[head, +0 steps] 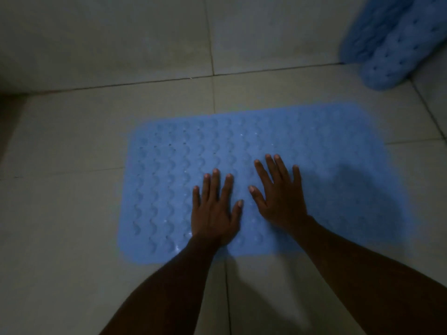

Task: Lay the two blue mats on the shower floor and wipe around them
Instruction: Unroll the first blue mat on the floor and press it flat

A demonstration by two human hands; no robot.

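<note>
First blue mat [242, 146] lies flat on the shower floor [72, 213], centre of view, long side running 9 to 3 o'clock. Surface shows rows of raised wave bumps and small drain holes. All visible edges appear down; the 3 o'clock end sits in shadow, so contact there is hard to confirm.

Second blue mat [396, 44] is at 1–2 o'clock, well apart from the first, standing or leaning near the wall [96, 39] corner, curled rather than flat. Not yet laid.

Step in hand, by judgement: pressing the first mat down to seat it on the tiles. Roughly a third of the task done; the second mat and the wiping remain. No cloth in view.

Left hand [215, 213]: palm down on the mat, fingers spread, pointing to 12 o'clock, holding nothing. Right hand [280, 199]: palm down just beside it at 3 o'clock, fingers splayed wide, also empty. Hands close together but not touching.

Next move likely calls for lifting both hands, reaching to 1–2 o'clock, and uncurling the second mat on bare tile beside the first
</note>
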